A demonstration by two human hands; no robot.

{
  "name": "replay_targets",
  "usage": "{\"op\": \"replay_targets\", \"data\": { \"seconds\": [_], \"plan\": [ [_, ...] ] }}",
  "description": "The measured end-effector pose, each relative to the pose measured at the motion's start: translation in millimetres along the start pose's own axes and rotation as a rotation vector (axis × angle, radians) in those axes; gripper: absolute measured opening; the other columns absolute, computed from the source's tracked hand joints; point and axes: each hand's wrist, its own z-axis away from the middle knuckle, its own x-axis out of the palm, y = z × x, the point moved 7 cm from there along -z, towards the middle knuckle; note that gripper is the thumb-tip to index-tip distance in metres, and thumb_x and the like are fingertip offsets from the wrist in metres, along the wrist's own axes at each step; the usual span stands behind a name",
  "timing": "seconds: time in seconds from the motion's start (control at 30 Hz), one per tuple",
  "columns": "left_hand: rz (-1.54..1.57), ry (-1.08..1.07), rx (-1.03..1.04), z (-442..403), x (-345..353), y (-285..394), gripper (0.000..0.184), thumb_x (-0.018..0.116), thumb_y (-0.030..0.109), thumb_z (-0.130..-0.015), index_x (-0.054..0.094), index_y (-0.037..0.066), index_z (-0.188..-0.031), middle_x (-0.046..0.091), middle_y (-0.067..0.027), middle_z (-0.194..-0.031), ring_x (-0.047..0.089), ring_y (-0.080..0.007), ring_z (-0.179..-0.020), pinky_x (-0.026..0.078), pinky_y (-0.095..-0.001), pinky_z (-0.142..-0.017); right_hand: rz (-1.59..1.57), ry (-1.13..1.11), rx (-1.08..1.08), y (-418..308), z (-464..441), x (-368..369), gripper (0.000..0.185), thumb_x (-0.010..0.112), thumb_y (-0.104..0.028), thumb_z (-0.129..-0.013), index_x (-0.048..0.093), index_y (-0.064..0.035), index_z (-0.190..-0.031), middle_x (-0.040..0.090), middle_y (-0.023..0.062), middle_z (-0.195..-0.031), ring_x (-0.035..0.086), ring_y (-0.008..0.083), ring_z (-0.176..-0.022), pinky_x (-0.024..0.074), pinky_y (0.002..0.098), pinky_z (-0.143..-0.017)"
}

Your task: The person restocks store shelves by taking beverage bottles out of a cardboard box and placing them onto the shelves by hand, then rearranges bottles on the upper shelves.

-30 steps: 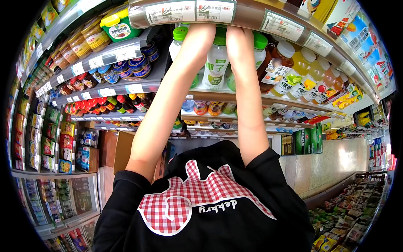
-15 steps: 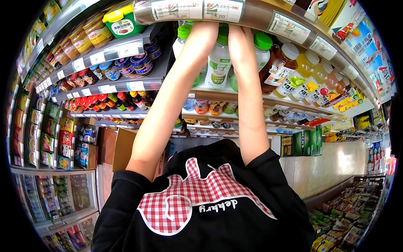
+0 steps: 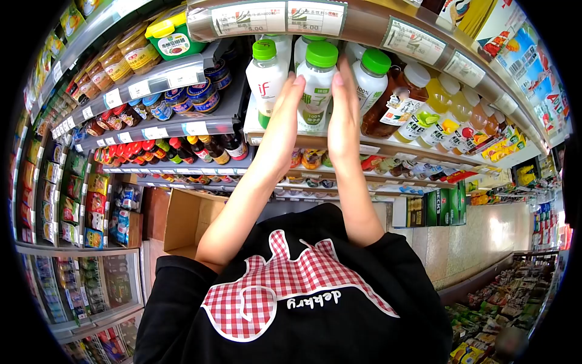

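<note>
A white coconut drink bottle [image 3: 315, 103] with a green cap stands upright at the front of the shelf. My left hand [image 3: 287, 112] lies along its left side, fingers stretched out. On its right side is my right hand [image 3: 344, 112], also flat with straight fingers. Both palms face the bottle; whether they press on it I cannot tell. Another green-capped bottle marked "if" [image 3: 265, 76] is left of my left hand. A third green-capped bottle [image 3: 371, 76] stands beyond my right hand, beside a brown drink bottle [image 3: 394, 100]. More green-capped bottles are partly hidden behind.
Above the bottles runs a shelf edge with price tags [image 3: 357, 25]. Yellow and orange drinks [image 3: 445, 115] line the shelf to the right. Jars and tins [image 3: 176, 97] fill the left shelves. Below stands an open cardboard box [image 3: 185, 221] on the floor.
Both hands have come back toward me from deep under the upper shelf and now show beside the middle bottle. The "if" bottle and the caps are now in plain view.
</note>
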Motion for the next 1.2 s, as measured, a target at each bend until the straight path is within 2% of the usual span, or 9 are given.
{"op": "replay_targets", "data": {
  "seconds": [0.07, 0.17, 0.2, 0.3, 0.33, 0.63, 0.73, 1.2],
  "plan": [
    [0.020, 0.108, -0.099, 15, 3, 1, 0.069, 0.041, 0.041, -0.106, 0.021, -0.003, -0.157, 0.026, -0.0159, -0.163, 0.021, -0.0222, -0.152, 0.013, -0.0367, -0.125, -0.044, 0.029, 0.034, 19, 9, -4, 0.062, 0.039, -0.041, -0.108, 0.039, 0.0061, -0.148, 0.045, 0.0227, -0.149, 0.043, 0.0301, -0.139, 0.0303, 0.0361, -0.115],
    [0.059, 0.094, -0.098, 8, -7, -31, 0.075, 0.039, 0.047, -0.107, 0.014, -0.003, -0.158, 0.019, -0.0142, -0.166, 0.014, -0.0200, -0.154, 0.007, -0.0360, -0.125, -0.092, 0.067, 0.129, 49, 21, -10, 0.064, 0.038, -0.043, -0.109, 0.037, 0.0072, -0.149, 0.043, 0.0215, -0.151, 0.041, 0.0275, -0.140, 0.0291, 0.0362, -0.116],
    [0.041, 0.118, -0.092, 5, -10, -39, 0.074, 0.039, 0.046, -0.107, 0.016, -0.002, -0.158, 0.019, -0.0144, -0.166, 0.014, -0.0204, -0.154, 0.008, -0.0359, -0.125, -0.106, 0.078, 0.196, 61, 26, -12, 0.062, 0.036, -0.044, -0.109, 0.041, 0.0058, -0.146, 0.050, 0.0184, -0.145, 0.045, 0.0243, -0.134, 0.0325, 0.0351, -0.112],
    [0.071, 0.269, -0.074, 1, -21, -56, 0.069, 0.042, 0.047, -0.106, 0.036, -0.004, -0.152, 0.038, -0.0145, -0.157, 0.034, -0.0220, -0.144, 0.021, -0.0330, -0.119, -0.070, 0.091, 0.242, 74, 29, -15, 0.061, 0.035, -0.045, -0.110, 0.045, 0.0063, -0.142, 0.053, 0.0174, -0.140, 0.048, 0.0227, -0.129, 0.0343, 0.0351, -0.110],
    [0.054, 0.269, -0.056, -2, -22, -60, 0.069, 0.041, 0.047, -0.106, 0.036, -0.005, -0.151, 0.037, -0.0146, -0.157, 0.034, -0.0219, -0.144, 0.021, -0.0330, -0.119, -0.077, 0.097, 0.311, 74, 30, -15, 0.065, 0.037, -0.045, -0.109, 0.043, 0.0097, -0.143, 0.048, 0.0148, -0.146, 0.043, 0.0195, -0.134, 0.0296, 0.0327, -0.114],
    [0.030, 0.268, -0.054, -7, -14, -61, 0.069, 0.035, 0.047, -0.107, 0.034, -0.006, -0.151, 0.041, -0.0162, -0.154, 0.036, -0.0224, -0.142, 0.024, -0.0328, -0.117, -0.109, 0.111, 0.397, 80, 27, -13, 0.069, 0.033, -0.049, -0.109, 0.042, 0.0098, -0.143, 0.049, 0.0140, -0.146, 0.044, 0.0188, -0.133, 0.0301, 0.0320, -0.113],
    [0.026, 0.270, -0.062, -10, -18, -69, 0.069, 0.034, 0.048, -0.107, 0.035, -0.006, -0.150, 0.041, -0.0164, -0.153, 0.038, -0.0226, -0.141, 0.025, -0.0323, -0.117, -0.083, 0.231, 0.368, 79, 28, -16, 0.061, 0.035, -0.045, -0.109, 0.054, 0.0099, -0.128, 0.061, 0.0160, -0.126, 0.055, 0.0213, -0.115, 0.0404, 0.0339, -0.102],
    [-0.076, 0.263, -0.044, -7, -17, -62, 0.069, 0.032, 0.048, -0.108, 0.040, -0.008, -0.147, 0.046, -0.0199, -0.150, 0.041, -0.0251, -0.138, 0.028, -0.0343, -0.116, -0.056, 0.181, 0.336, 79, 29, -15, 0.060, 0.035, -0.044, -0.109, 0.056, 0.0100, -0.124, 0.063, 0.0165, -0.123, 0.056, 0.0218, -0.113, 0.0414, 0.0346, -0.100]
  ]
}}
